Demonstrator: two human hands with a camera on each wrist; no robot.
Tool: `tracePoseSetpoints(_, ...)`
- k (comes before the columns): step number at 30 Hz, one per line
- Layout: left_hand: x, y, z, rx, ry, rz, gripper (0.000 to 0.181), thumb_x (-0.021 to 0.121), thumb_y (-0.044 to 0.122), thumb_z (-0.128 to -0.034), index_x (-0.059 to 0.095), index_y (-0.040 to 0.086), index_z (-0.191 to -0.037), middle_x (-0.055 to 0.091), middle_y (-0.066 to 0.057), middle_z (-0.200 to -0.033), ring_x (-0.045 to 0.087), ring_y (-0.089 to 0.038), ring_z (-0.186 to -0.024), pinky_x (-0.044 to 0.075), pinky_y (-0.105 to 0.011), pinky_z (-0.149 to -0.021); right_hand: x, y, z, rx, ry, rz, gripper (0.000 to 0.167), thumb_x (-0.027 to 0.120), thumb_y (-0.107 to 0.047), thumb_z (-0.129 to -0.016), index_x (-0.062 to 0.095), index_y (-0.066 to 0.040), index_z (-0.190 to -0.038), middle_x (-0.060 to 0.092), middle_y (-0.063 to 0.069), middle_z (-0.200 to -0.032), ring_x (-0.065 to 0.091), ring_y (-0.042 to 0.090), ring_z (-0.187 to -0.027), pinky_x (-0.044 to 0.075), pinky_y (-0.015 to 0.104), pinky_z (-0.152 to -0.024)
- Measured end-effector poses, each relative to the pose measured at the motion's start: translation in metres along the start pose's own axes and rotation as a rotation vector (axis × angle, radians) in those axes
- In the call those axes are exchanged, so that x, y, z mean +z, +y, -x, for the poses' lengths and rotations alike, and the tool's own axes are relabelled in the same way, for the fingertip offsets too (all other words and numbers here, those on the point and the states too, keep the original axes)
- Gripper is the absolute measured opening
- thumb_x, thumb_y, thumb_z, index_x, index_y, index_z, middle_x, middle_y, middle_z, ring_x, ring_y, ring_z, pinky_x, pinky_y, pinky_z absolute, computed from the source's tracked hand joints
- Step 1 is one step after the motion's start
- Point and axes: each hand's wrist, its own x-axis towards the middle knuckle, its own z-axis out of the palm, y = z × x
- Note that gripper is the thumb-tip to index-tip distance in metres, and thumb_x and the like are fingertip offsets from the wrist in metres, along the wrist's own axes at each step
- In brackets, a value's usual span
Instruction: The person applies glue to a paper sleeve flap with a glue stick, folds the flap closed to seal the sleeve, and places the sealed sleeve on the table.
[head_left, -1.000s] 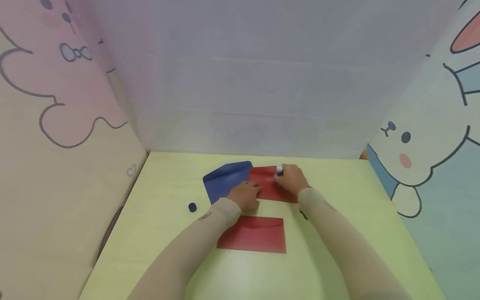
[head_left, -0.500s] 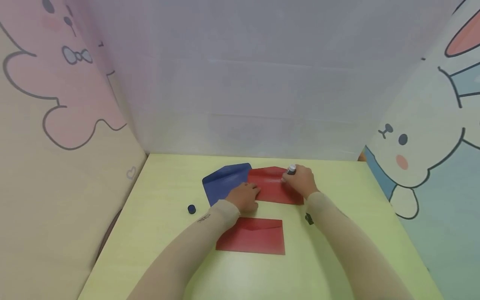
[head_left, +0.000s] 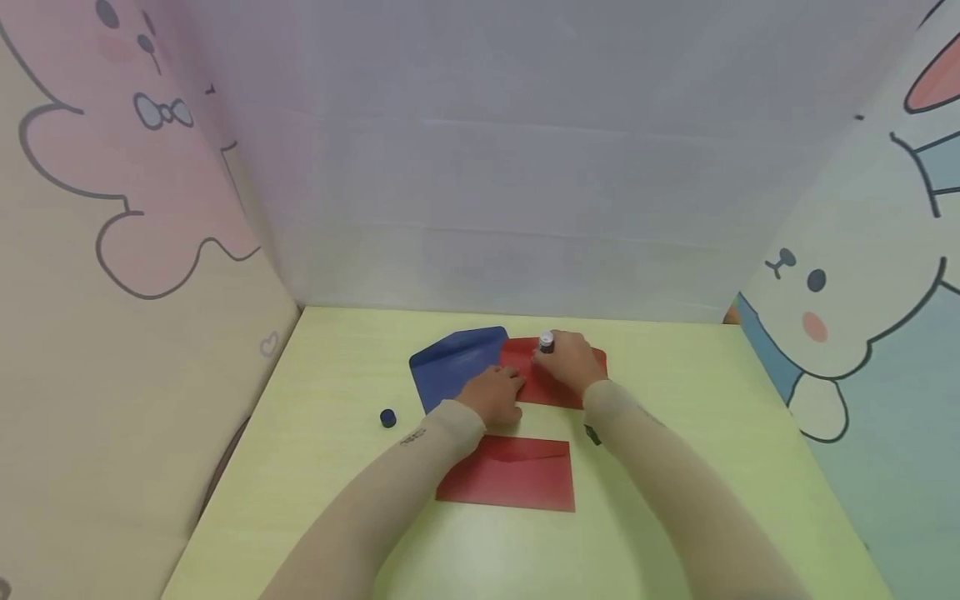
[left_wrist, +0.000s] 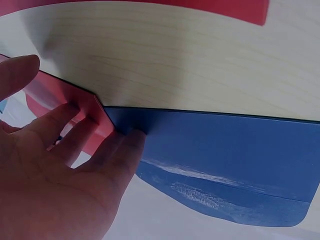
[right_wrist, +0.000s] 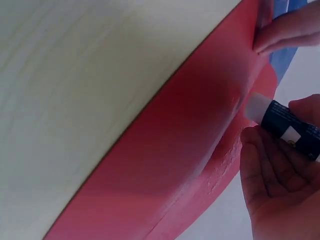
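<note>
My right hand (head_left: 568,362) pinches a glue stick (right_wrist: 292,129) between thumb and fingers, uncapped, its white tip at the flap of a red envelope (right_wrist: 165,150). Glue streaks show along that flap. In the left wrist view, the fingers of my left hand (left_wrist: 75,165) rest on the corner of the red envelope and the neighbouring edge of a blue envelope (left_wrist: 225,155). The blue envelope's opened flap has whitish glue smears. The two envelopes lie side by side, meeting under my left fingertips.
A second red envelope (head_left: 510,479), flap folded down, lies nearer on the pale wooden table (head_left: 735,467). To the left stands a dark blue cap (head_left: 387,418). A small dark object (head_left: 592,435) shows partly beside my right sleeve. Cartoon-printed sheets enclose the sides.
My right hand with the glue stick went right along the red flap, then back left. The left hand has stayed in place on the envelopes.
</note>
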Motion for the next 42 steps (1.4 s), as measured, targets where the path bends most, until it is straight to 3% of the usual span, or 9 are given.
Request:
tracePoseSetpoints(5,0.002,0.002,-0.001,0.0,0.012,0.008,0.069,0.066,0.031,-0.1104,0.056,0.02,-0.177,0.053,-0.003,-0.186,0.047,-0.035,-0.175,0.046,-0.054,-0.142,0.003,-0.001,-0.001,-0.033,-0.026,0.075,0.022,0.079,-0.025,-0.107,0.075,-0.004,-0.107,0.074,0.012,-0.095,0.067,0.026,-0.085,0.059,0.041,-0.085)
tracePoseSetpoints(17,-0.003,0.004,0.006,-0.007,0.017,0.025,0.068,0.065,0.029,-0.1111,0.055,0.018,-0.177,0.051,-0.005,-0.187,0.045,-0.036,-0.177,0.045,-0.055,-0.142,-0.014,0.034,0.001,-0.017,0.004,0.112,0.02,0.076,-0.024,-0.105,0.072,-0.005,-0.1,0.07,0.012,-0.092,0.063,0.028,-0.086,0.058,0.045,-0.086)
tracePoseSetpoints(29,-0.007,0.011,-0.002,-0.008,0.021,0.029,0.066,0.065,0.03,-0.1101,0.06,0.016,-0.174,0.058,-0.005,-0.181,0.052,-0.036,-0.171,0.05,-0.054,-0.138,-0.032,0.061,0.018,0.001,0.06,0.032,0.021,0.077,-0.025,-0.105,0.074,-0.005,-0.102,0.076,0.013,-0.096,0.065,0.028,-0.09,0.06,0.046,-0.09)
tracePoseSetpoints(31,-0.012,0.015,-0.005,0.003,0.032,0.023,0.057,0.067,0.03,-0.1099,0.069,0.014,-0.164,0.067,-0.006,-0.17,0.063,-0.034,-0.159,0.057,-0.054,-0.131,-0.04,0.067,0.024,0.038,0.099,-0.036,0.024,0.079,-0.03,-0.105,0.076,-0.005,-0.106,0.079,0.013,-0.1,0.067,0.029,-0.093,0.059,0.043,-0.089)
tracePoseSetpoints(34,-0.01,0.009,-0.024,0.006,0.047,0.022,0.033,0.07,0.031,-0.1094,0.082,0.013,-0.134,0.081,-0.005,-0.138,0.077,-0.028,-0.126,0.067,-0.049,-0.11,-0.051,0.076,0.034,0.079,0.164,-0.128,0.031,0.08,-0.035,-0.105,0.079,-0.004,-0.111,0.083,0.015,-0.106,0.069,0.029,-0.096,0.057,0.037,-0.085)
tracePoseSetpoints(37,-0.016,0.008,-0.032,-0.007,0.076,0.042,0.018,0.071,0.025,-0.1112,0.08,0.012,-0.103,0.083,-0.005,-0.108,0.075,-0.023,-0.097,0.066,-0.042,-0.091,-0.058,0.084,0.045,0.108,0.197,-0.17,0.034,0.08,-0.037,-0.106,0.08,-0.004,-0.114,0.085,0.017,-0.11,0.069,0.029,-0.097,0.054,0.034,-0.081)
tracePoseSetpoints(39,-0.014,0.007,-0.041,-0.017,0.138,0.05,0.022,0.07,0.017,-0.1116,0.079,0.01,-0.093,0.082,-0.007,-0.096,0.07,-0.023,-0.089,0.064,-0.04,-0.085,-0.06,0.088,0.055,0.124,0.205,-0.18,0.035,0.079,-0.037,-0.107,0.08,-0.003,-0.115,0.085,0.018,-0.11,0.068,0.029,-0.096,0.053,0.033,-0.08)
tracePoseSetpoints(40,-0.022,0.013,-0.036,-0.025,0.167,0.055,0.022,0.069,0.011,-0.1111,0.079,0.007,-0.091,0.082,-0.01,-0.096,0.07,-0.025,-0.089,0.065,-0.041,-0.085,-0.06,0.091,0.059,0.127,0.212,-0.179,0.035,0.079,-0.037,-0.107,0.08,-0.003,-0.115,0.085,0.018,-0.11,0.068,0.028,-0.095,0.053,0.033,-0.08)
tracePoseSetpoints(42,-0.009,0.004,-0.055,-0.015,0.302,0.033,0.021,0.067,0.006,-0.1101,0.084,0.004,-0.097,0.083,-0.013,-0.098,0.073,-0.029,-0.093,0.068,-0.046,-0.086,-0.06,0.095,0.067,0.131,0.232,-0.175,0.034,0.08,-0.035,-0.106,0.08,-0.002,-0.113,0.086,0.017,-0.108,0.068,0.026,-0.093,0.053,0.032,-0.079)
